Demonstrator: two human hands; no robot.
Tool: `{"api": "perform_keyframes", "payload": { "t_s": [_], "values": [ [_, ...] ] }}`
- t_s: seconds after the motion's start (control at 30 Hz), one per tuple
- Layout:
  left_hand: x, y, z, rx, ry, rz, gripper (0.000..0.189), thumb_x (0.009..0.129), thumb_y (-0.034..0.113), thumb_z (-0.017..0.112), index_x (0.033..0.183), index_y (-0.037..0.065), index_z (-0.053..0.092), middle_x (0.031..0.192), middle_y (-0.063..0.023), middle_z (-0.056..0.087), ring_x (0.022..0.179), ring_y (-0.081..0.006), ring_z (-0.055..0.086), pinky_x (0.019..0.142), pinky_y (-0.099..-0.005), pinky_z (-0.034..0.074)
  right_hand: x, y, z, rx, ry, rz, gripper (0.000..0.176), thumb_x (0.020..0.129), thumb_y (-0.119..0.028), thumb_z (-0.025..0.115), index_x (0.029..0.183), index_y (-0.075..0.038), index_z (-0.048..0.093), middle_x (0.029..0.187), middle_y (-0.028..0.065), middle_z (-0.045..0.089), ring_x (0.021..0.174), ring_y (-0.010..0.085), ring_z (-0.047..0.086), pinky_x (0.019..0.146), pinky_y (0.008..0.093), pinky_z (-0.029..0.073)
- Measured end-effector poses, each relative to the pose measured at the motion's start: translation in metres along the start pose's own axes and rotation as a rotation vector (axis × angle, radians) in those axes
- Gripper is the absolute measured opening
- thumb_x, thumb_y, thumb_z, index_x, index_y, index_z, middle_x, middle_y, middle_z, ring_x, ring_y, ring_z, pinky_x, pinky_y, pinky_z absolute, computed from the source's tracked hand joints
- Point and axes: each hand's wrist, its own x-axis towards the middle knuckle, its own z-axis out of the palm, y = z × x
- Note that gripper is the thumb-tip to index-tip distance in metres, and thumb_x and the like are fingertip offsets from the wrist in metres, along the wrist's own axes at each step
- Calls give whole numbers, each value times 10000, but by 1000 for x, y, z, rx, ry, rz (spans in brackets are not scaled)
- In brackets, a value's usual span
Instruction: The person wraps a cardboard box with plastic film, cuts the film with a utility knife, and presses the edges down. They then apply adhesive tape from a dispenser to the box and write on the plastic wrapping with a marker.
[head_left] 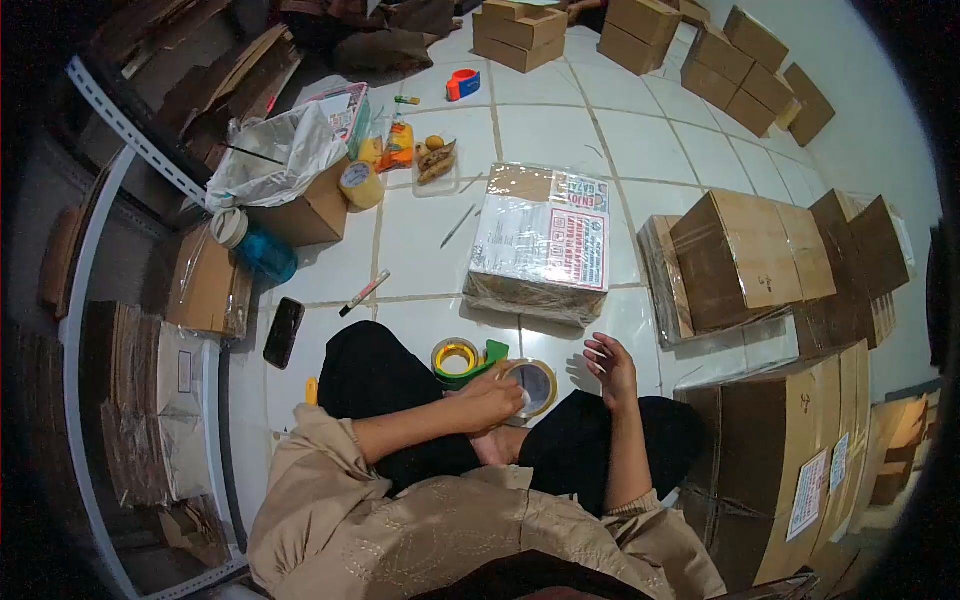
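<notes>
My left hand (492,400) reaches across my lap, fingers closed on the near edge of a roll of packing tape (541,388). Just beyond that hand sits a green tape dispenser (494,352) with a yellow-cored roll in it. My right hand (613,372) is raised over my right knee, palm turned inward, fingers loosely curled and apart with nothing in them. In front of both hands stands a carton (538,235) wrapped in shiny clear film or tape, with red-printed labels on its top.
Brown cartons (750,260) are stacked on the right, others (520,35) at the back. Left are a phone (284,332), marker (365,292), blue bottle (265,255), tape roll (361,185), food tray (436,165) and metal shelf (75,330). Another person sits at the far end.
</notes>
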Motion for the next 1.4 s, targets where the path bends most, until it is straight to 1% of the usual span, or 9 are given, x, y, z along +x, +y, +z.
{"api": "perform_keyframes", "payload": {
  "t_s": [0.1, 0.4, 0.63, 0.83, 0.93, 1.0, 1.1, 1.3, 1.4],
  "values": [
    [2, -3, -10, 99, -338, -4, 294, 659, 174, 652, 927, 92, 562, 868, -70, 576, 912, -237, 552, 986, -462, 260, -4, -2, 0, -29, 12, -28, 383, 857, -340, 440, 1087, -45, 521, 991, 75, 576, 881, 165, 546, 745, 280, 405],
    [-66, -86, -183, -839, 155, -605, 260, 735, 158, 674, 919, -11, 599, 837, -53, 616, 802, -114, 545, 720, -273, 444, -8, -4, 7, -110, -37, -86, 366, 851, -334, 457, 1068, -48, 528, 950, 68, 593, 846, 154, 552, 742, 274, 404],
    [-81, -252, -124, 585, 351, -1045, 110, 704, 112, 596, 747, 18, 634, 692, -107, 613, 744, -308, 585, 889, -422, 340, -4, 3, 9, -237, -29, -48, 335, 838, -321, 499, 1047, -62, 542, 916, 55, 595, 813, 145, 549, 725, 274, 406],
    [-108, -333, -83, 658, 459, -1155, 299, 706, 83, 580, 1003, 57, 552, 1001, -161, 564, 1015, -287, 503, 979, -475, 251, 5, 9, 2, -318, 27, -40, 338, 843, -324, 477, 1042, -58, 539, 929, 76, 601, 827, 159, 564, 728, 287, 413],
    [-58, -238, -93, 581, 578, -1108, 372, 698, 110, 616, 1046, 52, 495, 1079, -141, 515, 1047, -287, 472, 921, -388, 341, 6, 8, 4, -277, 16, -52, 320, 842, -300, 495, 1047, -57, 537, 928, 72, 602, 824, 165, 565, 728, 290, 408],
    [-55, -181, -61, -110, 500, -963, 391, 680, 166, 650, 1024, 34, 519, 1016, -151, 547, 986, -288, 513, 847, -348, 403, 9, 11, 3, -298, 10, -60, 318, 839, -293, 504, 1050, -57, 535, 930, 70, 602, 826, 164, 564, 729, 290, 405],
    [-29, -62, -47, -157, -305, -726, 455, 620, 329, 708, 912, 5, 579, 910, -159, 600, 864, -313, 571, 792, -384, 437, 9, 17, 2, -328, -17, -86, 308, 831, -263, 523, 1056, -53, 531, 933, 66, 603, 830, 152, 563, 732, 286, 398],
    [-43, -57, 28, 144, -301, -588, 336, 662, 245, 649, 853, -23, 580, 872, -198, 586, 863, -316, 567, 760, -425, 427, 9, 41, 2, -656, -95, -320, 307, 781, -157, 583, 1040, 5, 554, 849, 94, 609, 748, 153, 576, 659, 270, 459],
    [-29, -38, -15, -275, -29, -497, 247, 671, 203, 602, 778, -18, 578, 759, -203, 578, 722, -296, 583, 653, -400, 426, -8, 35, 14, -572, -165, -204, 388, 800, -259, 603, 1081, 1, 540, 953, 105, 604, 818, 164, 575, 718, 279, 461]
  ]
}}
